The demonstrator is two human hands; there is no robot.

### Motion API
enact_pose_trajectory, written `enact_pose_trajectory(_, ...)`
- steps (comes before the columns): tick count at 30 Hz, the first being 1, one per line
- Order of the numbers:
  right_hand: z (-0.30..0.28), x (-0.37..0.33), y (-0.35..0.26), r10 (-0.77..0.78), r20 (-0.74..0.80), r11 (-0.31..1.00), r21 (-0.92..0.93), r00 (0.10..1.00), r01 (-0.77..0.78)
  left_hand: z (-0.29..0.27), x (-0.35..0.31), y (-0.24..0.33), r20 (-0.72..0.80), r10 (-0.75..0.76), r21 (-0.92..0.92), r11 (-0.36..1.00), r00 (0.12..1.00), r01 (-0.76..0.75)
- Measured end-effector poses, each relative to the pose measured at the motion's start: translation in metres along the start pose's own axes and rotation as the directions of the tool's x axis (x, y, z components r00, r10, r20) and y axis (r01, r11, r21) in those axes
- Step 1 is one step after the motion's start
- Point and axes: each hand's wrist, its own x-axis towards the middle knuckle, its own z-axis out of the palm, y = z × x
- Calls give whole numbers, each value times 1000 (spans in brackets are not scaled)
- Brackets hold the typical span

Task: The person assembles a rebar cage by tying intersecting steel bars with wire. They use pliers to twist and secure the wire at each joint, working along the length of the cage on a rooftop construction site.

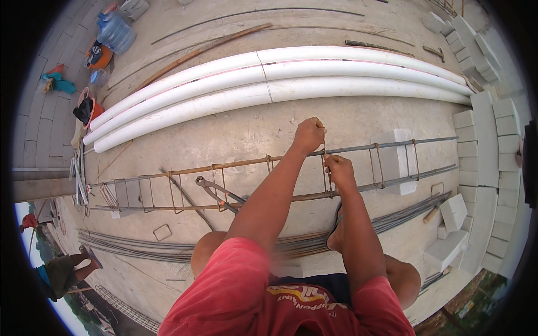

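Before you, the steel-bar frame (241, 163) runs from left to right, its right part over a block (397, 165). Your left grip (309, 136) is at the frame's far bar; your right grip (341, 172) is nearer you, slightly rightward. Left of your left forearm (274, 187), pincers (216, 186) lie by the frame. Beyond it, three pipes (314, 69) lie side by side on the floor (224, 137), a bucket (97, 113) at their left end, a jug (116, 33) farther behind. On your right stand stacked blocks (465, 148).
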Motion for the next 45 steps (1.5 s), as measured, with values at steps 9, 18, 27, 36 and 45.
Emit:
enact_pose_trajectory(9, 0, 8, 0, 36, 48, 999, -5, 998, -36, -5, -23, 17, 56, -15, -135, 991, 998, 22)
enact_pose_trajectory(18, 5, 20, 18, -161, -18, 958, -244, 987, 151, -28, -44, 19, 301, 76, 72, 992, 951, -102)
enact_pose_trajectory(27, -11, 12, -11, -141, 132, 912, -368, 981, 181, -42, -77, -21, 362, 406, 352, 774, 839, -526)
enact_pose_trajectory(36, -6, 12, -15, -302, 132, 703, -638, 944, 314, -28, -73, -9, 193, 130, 427, 881, 973, -203)
enact_pose_trajectory(45, 6, 4, -21, -333, 87, 557, -786, 939, 270, -8, -43, -26, 312, 8, 762, 595, 950, -255)
